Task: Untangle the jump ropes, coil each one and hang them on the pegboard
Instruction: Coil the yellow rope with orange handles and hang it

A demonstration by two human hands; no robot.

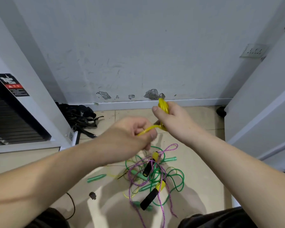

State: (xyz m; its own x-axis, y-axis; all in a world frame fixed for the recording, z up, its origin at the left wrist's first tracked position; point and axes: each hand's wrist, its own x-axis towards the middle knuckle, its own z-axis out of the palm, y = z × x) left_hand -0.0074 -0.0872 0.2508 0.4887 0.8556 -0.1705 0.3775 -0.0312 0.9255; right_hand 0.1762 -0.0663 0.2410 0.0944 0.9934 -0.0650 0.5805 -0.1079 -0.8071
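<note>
My right hand (173, 118) grips a small coil of yellow jump rope (163, 106), held up in front of the wall. A strand of the same yellow rope runs from the coil down to my left hand (132, 134), which pinches it between thumb and fingers. On the floor below lies a tangle of ropes: a green rope (179, 176) with green handles (96, 178), a purple braided rope (161, 209), and two black-and-yellow handles (150, 197). No pegboard is in view.
A pile of black straps (80, 118) lies by the wall at the left. A white cabinet with a black slatted panel (15, 119) stands left. A white partition (260, 112) closes the right side. A thin black cable (72, 204) curves over the floor near my left arm.
</note>
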